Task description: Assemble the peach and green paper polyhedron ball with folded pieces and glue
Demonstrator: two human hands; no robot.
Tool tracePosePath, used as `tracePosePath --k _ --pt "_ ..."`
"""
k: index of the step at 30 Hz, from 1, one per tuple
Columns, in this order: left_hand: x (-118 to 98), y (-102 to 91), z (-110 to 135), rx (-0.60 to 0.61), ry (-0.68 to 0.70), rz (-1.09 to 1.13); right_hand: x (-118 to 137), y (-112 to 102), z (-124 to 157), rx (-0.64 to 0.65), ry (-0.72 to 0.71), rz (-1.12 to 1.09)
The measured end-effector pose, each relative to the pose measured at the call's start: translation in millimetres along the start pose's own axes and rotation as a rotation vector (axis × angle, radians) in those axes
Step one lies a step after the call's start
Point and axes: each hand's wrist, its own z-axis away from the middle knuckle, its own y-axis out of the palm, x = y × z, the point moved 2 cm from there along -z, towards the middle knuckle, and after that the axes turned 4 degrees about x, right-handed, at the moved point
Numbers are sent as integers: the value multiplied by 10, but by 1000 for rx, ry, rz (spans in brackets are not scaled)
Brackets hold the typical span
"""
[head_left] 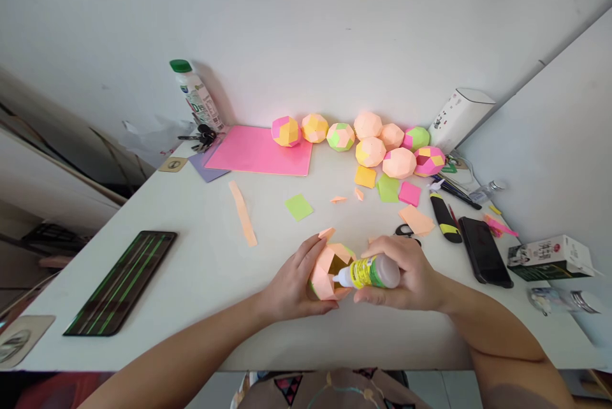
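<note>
One paper ball (324, 267) with an open side is being held over the front of the desk (201, 269) by the left hand (296, 278), whose fingers and thumb are being curved around it. One squeeze bottle (366, 272) is being gripped in the closed right hand (418, 272), and its nozzle is being pointed at the opening. Nine closed balls (399, 164) are being displayed in a cluster along the wall, one being seen against the single pink sheet (248, 151). Just in front, three paper pieces (365, 177) are being shown, orange, green and pink. One lone green square (299, 207), two peach scraps (338, 199) and one peach strip (243, 213) are being left apart. One pair of scissors (405, 230) is being partly hidden by the right hand.
</note>
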Motion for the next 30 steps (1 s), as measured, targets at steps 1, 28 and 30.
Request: tracePosePath --k 1,28,30 --pt "0 0 0 1 -1 -2 4 1 -3 3 -4 -3" --pt "12 -8 -2 27 -24 -14 4 6 -10 -40 -4 -11" --pt "16 -5 -1 32 -31 -21 -2 11 -3 -16 18 -15"
